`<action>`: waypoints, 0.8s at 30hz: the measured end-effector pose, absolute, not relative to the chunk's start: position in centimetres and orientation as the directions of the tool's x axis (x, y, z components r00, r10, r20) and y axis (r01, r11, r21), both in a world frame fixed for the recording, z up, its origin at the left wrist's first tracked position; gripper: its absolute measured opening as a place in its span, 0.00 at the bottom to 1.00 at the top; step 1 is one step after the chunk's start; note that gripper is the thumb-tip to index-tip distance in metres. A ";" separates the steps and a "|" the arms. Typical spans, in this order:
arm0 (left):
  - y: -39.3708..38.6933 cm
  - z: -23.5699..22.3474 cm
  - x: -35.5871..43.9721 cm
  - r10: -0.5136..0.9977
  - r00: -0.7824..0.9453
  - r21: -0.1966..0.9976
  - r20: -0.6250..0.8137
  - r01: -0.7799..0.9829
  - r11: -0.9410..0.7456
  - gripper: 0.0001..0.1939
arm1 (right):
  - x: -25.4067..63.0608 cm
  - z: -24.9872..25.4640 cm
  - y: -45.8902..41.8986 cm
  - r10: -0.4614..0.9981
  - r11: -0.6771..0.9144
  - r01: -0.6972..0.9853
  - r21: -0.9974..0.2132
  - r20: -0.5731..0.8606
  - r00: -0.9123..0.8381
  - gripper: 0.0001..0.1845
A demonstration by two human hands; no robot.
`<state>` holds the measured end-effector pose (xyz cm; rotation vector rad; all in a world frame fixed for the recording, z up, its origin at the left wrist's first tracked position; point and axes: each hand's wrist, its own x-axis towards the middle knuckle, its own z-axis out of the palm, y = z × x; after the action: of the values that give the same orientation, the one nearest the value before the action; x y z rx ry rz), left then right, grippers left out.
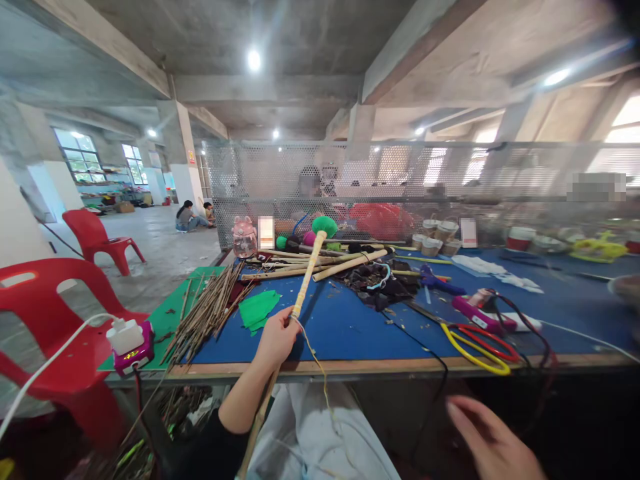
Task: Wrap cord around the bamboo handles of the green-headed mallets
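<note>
My left hand [277, 340] is closed around a bamboo stick [260, 413], just below its upper part, which is bound in yellow cord [309, 280]. A round green head [325, 227] tops the stick, which leans up over the table edge. From my grip a loose yellow strand [320, 363] hangs down across my lap. Low on the right, away from the stick, is my right hand [493, 440], slightly blurred. Its fingers are loosely curved and nothing shows in them. Beyond my left hand lies a piece of green cloth [259, 310] on the blue tabletop [320, 340].
Thin sticks [207, 313] lie bundled at left, and thicker bamboo poles [350, 265] across the back. Yellow-handled scissors [473, 350], red-handled scissors [490, 341] and a purple power strip [483, 315] with cables sit at right. A red chair [65, 287] stands left. A mesh screen [280, 173] rises behind.
</note>
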<state>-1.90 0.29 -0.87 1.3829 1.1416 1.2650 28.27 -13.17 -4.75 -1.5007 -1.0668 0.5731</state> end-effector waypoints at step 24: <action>-2.6 -0.3 0.3 0.937 -0.123 0.922 0.327 0.261 -0.287 0.08 | 15.1 3.3 -0.6 0.957 -0.054 0.010 -0.998 -0.054 -0.286 0.17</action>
<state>0.26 -2.56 -0.26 1.5492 1.3514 1.4481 15.06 -0.61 3.29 -1.0997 -1.3956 1.4623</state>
